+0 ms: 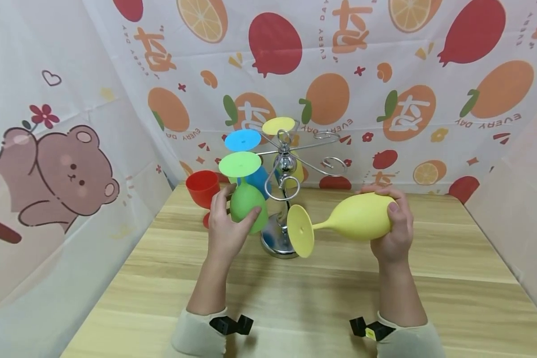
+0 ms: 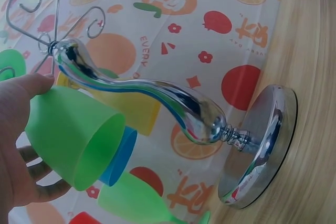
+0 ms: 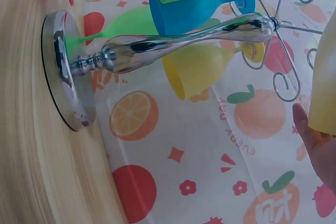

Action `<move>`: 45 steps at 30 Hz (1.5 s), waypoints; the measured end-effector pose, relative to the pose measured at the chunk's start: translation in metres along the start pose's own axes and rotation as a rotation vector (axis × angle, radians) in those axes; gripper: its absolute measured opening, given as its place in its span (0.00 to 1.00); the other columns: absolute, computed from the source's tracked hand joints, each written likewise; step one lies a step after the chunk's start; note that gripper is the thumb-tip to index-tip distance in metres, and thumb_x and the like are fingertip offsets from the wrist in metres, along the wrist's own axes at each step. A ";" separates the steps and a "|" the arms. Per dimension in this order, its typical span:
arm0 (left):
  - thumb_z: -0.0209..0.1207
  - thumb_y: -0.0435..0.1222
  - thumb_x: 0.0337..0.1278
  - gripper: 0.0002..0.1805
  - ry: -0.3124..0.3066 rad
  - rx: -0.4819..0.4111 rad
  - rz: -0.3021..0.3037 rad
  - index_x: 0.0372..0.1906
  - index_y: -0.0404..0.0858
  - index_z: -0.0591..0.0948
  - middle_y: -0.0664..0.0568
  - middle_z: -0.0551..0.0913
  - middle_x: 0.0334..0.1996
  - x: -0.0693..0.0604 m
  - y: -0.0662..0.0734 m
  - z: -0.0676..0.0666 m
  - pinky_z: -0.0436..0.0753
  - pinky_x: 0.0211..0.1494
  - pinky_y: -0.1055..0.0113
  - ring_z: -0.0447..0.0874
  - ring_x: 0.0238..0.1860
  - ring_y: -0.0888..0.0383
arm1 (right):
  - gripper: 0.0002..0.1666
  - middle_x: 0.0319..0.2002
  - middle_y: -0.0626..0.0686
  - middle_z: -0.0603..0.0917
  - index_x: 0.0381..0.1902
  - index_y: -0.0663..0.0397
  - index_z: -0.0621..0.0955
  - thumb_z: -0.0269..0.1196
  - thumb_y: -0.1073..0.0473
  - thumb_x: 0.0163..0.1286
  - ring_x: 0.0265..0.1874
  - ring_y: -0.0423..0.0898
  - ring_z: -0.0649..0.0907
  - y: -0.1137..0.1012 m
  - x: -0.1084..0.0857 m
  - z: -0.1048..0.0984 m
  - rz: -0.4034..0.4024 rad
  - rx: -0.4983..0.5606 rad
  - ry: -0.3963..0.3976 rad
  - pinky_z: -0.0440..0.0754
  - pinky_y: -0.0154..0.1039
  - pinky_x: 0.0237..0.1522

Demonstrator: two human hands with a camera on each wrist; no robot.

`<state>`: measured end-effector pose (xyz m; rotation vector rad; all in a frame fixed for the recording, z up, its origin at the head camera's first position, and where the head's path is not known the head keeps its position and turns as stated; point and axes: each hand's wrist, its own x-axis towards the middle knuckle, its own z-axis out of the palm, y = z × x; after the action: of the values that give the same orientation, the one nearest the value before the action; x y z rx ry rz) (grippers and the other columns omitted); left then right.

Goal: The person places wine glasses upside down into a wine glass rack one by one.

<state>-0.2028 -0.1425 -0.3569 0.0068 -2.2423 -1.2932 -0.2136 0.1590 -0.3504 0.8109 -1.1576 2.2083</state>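
On the wooden table [image 1: 331, 298], a chrome rack [image 1: 285, 163] rises from its round base [image 1: 275, 242], curled wire arms spreading from its top. At its left side, the left hand [image 1: 225, 228] grips a green cup [image 1: 249, 204] by the bowl, thumb on one side and fingers round the other. This cup is upside down, foot up and mouth down, just beside the rack's post; whether its stem sits in a wire arm I cannot tell.

To the right of the rack, the right hand [image 1: 397, 233] holds a yellow cup [image 1: 362, 216] round the bowl near the rim. It lies sideways in the air, well above the table, its foot pointing left and overlapping the rack's base in the head view. The thumb is on the near side of the bowl, with fingers over the far side.

Behind the held green cup, a blue cup [image 3: 186, 13] hangs mouth down from the rack, and beyond it a second yellow cup [image 3: 202, 64] hangs the same way. Below these, a second green cup [image 3: 131, 27] stands upright on the table. Left of the rack, a red cup [image 1: 203, 190] stands upright, partly hidden by the left hand.

A fruit-print cloth [image 1: 275, 44] backs the table; a bear-print cloth [image 1: 71, 171] hangs on the left.
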 end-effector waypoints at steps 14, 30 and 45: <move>0.72 0.44 0.50 0.39 0.046 -0.024 0.101 0.67 0.43 0.68 0.50 0.71 0.63 -0.001 0.000 -0.004 0.82 0.56 0.48 0.69 0.63 0.54 | 0.16 0.47 0.60 0.81 0.49 0.61 0.72 0.53 0.56 0.70 0.46 0.50 0.82 0.001 -0.007 0.006 0.085 0.069 -0.022 0.85 0.41 0.45; 0.64 0.30 0.46 0.12 0.498 -0.294 0.565 0.37 0.26 0.81 0.34 0.79 0.39 -0.008 0.005 0.005 0.77 0.43 0.74 0.76 0.47 0.53 | 0.24 0.50 0.54 0.77 0.53 0.57 0.72 0.63 0.51 0.65 0.47 0.47 0.80 0.007 -0.012 0.012 0.181 0.137 -0.019 0.85 0.38 0.46; 0.64 0.41 0.61 0.18 0.068 -0.402 0.834 0.46 0.30 0.79 0.41 0.81 0.41 -0.056 0.045 0.052 0.84 0.39 0.66 0.80 0.38 0.52 | 0.27 0.52 0.52 0.76 0.55 0.53 0.68 0.63 0.47 0.65 0.47 0.45 0.81 0.013 -0.024 0.029 0.285 0.157 -0.061 0.85 0.37 0.43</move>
<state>-0.1677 -0.0617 -0.3666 -0.9087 -1.5811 -1.1822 -0.1978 0.1242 -0.3610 0.8243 -1.2028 2.5502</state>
